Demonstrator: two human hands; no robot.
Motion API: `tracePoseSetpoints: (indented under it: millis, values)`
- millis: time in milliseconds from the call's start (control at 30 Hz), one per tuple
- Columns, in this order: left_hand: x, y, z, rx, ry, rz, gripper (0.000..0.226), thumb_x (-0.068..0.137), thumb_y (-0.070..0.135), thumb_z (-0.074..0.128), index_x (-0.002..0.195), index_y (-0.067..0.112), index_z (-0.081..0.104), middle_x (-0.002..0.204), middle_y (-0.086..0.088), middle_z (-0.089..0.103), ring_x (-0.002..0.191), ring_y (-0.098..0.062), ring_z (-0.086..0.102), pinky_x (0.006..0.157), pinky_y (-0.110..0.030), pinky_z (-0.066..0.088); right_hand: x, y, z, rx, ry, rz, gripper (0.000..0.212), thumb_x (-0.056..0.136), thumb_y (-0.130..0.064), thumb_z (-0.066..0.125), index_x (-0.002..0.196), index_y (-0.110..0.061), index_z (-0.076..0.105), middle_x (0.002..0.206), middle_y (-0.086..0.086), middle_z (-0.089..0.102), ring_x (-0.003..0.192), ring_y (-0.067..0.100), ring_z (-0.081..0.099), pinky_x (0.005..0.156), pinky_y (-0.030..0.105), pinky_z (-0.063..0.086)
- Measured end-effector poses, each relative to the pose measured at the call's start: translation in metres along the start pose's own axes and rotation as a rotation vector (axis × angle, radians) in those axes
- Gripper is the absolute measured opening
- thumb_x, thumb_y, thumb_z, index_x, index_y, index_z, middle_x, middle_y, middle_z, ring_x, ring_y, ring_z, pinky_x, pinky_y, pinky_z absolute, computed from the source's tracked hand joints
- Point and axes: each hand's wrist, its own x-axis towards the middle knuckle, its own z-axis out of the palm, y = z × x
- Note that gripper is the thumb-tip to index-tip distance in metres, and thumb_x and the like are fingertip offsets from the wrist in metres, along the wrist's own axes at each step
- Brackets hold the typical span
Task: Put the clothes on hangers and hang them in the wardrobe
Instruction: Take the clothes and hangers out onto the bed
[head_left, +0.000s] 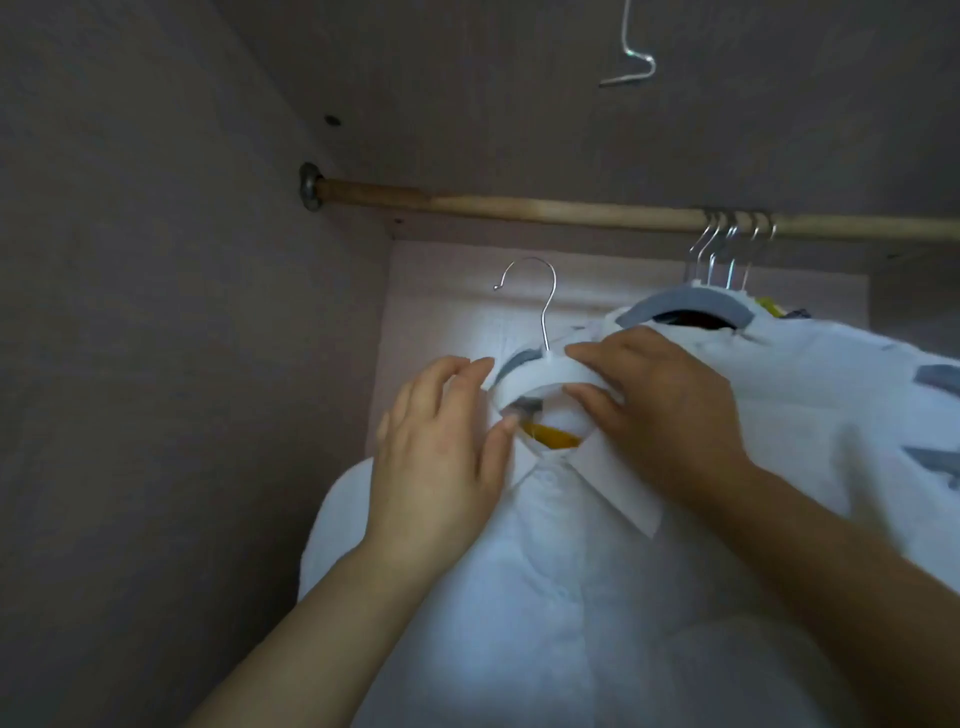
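A white collared shirt (545, 571) sits on a hanger whose metal hook (535, 296) points up, below the wooden wardrobe rod (519, 210) and off it. My left hand (441, 447) pinches the left side of the collar between thumb and fingers. My right hand (660, 410) grips the right side of the collar, thumb inside the neck opening. An orange label shows inside the collar.
Several metal hooks (732, 244) hang on the rod at the right, carrying a grey hanger (685, 306) and a white garment with grey patches (831, 395). The wardrobe's side wall (156, 312) stands close on the left. A bare wire hook (631, 57) shows at the top.
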Motion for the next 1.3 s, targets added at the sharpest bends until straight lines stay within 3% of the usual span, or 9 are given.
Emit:
tracePoseSetpoints:
  millis: [100, 233, 367, 500, 633, 933, 1100, 1300]
  values:
    - [-0.035, -0.01, -0.016, 0.053, -0.096, -0.067, 0.05, 0.086, 0.045, 0.042, 0.127, 0.017, 0.053, 0.121, -0.004, 0.057, 0.111, -0.022, 0.049, 0.092, -0.033, 0.038, -0.034, -0.029, 0.005, 0.057, 0.03, -0.095, 0.024, 0.076, -0.025, 0.074, 0.099, -0.018, 0.072, 0.087, 0.004, 0.068, 0.07, 0.025, 0.066, 0.054, 0.03, 0.051]
    - [-0.095, -0.019, -0.045, 0.095, -0.196, -0.212, 0.049, 0.085, 0.047, 0.041, 0.128, 0.026, 0.052, 0.114, 0.002, 0.062, 0.103, -0.019, 0.057, 0.081, -0.031, 0.046, -0.071, -0.065, 0.01, 0.15, 0.061, -0.186, 0.027, 0.081, -0.029, 0.052, 0.097, -0.02, 0.072, 0.083, 0.0, 0.067, 0.06, 0.021, 0.063, 0.048, 0.013, 0.036]
    - [-0.157, -0.008, -0.087, 0.203, -0.166, -0.333, 0.05, 0.081, 0.054, 0.034, 0.121, 0.034, 0.055, 0.098, 0.009, 0.064, 0.091, -0.008, 0.054, 0.072, -0.024, 0.042, -0.112, -0.101, 0.015, 0.408, 0.054, -0.2, 0.028, 0.082, -0.032, 0.053, 0.098, -0.021, 0.073, 0.081, 0.0, 0.065, 0.06, 0.022, 0.062, 0.044, 0.027, 0.046]
    - [-0.216, 0.024, -0.141, 0.374, -0.094, -0.477, 0.04, 0.082, 0.049, 0.044, 0.114, 0.031, 0.059, 0.089, 0.009, 0.064, 0.086, -0.007, 0.053, 0.069, -0.021, 0.041, -0.151, -0.145, 0.013, 0.701, 0.054, -0.246, 0.024, 0.083, -0.031, 0.059, 0.1, -0.022, 0.073, 0.081, -0.001, 0.065, 0.065, 0.016, 0.06, 0.059, 0.025, 0.042]
    - [-0.274, 0.072, -0.204, 0.607, -0.032, -0.622, 0.041, 0.081, 0.046, 0.048, 0.111, 0.023, 0.065, 0.088, 0.006, 0.065, 0.084, -0.01, 0.055, 0.068, -0.019, 0.042, -0.193, -0.203, -0.011, 0.959, 0.054, -0.302, 0.023, 0.084, -0.034, 0.059, 0.098, -0.025, 0.074, 0.078, -0.001, 0.066, 0.059, 0.019, 0.064, 0.056, 0.029, 0.048]
    - [-0.354, 0.23, -0.356, 1.161, 0.106, -0.802, 0.033, 0.081, 0.039, 0.051, 0.104, 0.022, 0.068, 0.084, 0.005, 0.067, 0.071, -0.013, 0.062, 0.065, -0.024, 0.046, -0.256, -0.345, -0.139, 1.603, 0.002, -0.447, 0.024, 0.083, -0.037, 0.058, 0.097, -0.025, 0.074, 0.079, 0.0, 0.068, 0.051, 0.019, 0.063, 0.05, 0.028, 0.051]
    - [-0.386, 0.318, -0.433, 1.503, 0.234, -0.84, 0.033, 0.079, 0.036, 0.051, 0.102, 0.021, 0.069, 0.085, 0.006, 0.068, 0.079, -0.01, 0.053, 0.069, -0.02, 0.041, -0.274, -0.422, -0.242, 1.885, 0.079, -0.538, 0.023, 0.084, -0.038, 0.06, 0.099, -0.027, 0.073, 0.078, -0.001, 0.068, 0.052, 0.023, 0.063, 0.046, 0.028, 0.052]
    - [-0.431, 0.416, -0.526, 1.737, 0.436, -0.951, 0.032, 0.078, 0.04, 0.051, 0.101, 0.026, 0.068, 0.086, 0.012, 0.066, 0.079, -0.009, 0.054, 0.071, -0.021, 0.043, -0.3, -0.504, -0.376, 2.114, 0.06, -0.711, 0.026, 0.082, -0.039, 0.058, 0.107, -0.032, 0.056, 0.077, -0.004, 0.066, 0.047, 0.018, 0.058, 0.043, 0.023, 0.044]
